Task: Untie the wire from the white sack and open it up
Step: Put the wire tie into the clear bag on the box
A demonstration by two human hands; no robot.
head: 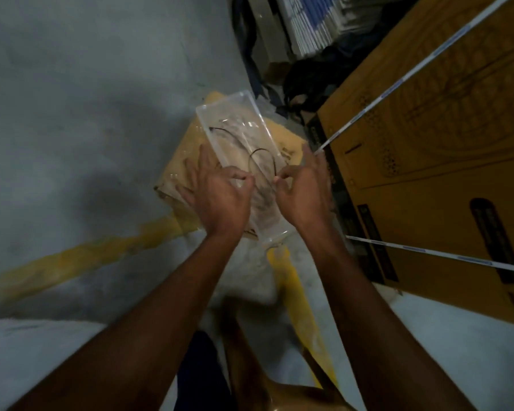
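Grey concrete floor (72,99) is lying under a small cardboard box (184,173) carrying a clear plastic tray (238,123); left hand (217,197) and right hand (303,188) are pinching a thin dark wire (261,152) above it.

Print on cardboard box (428,137) seemingly illegible

Bare grey floor (72,114) open leftward, big strapped carton (428,143) walling right

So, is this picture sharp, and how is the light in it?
Head view: dim light and soft overall; both forearms smeared by blur; wide-angle lens bends the big box straps; small glare on the clear tray; the thin wire stays readable.
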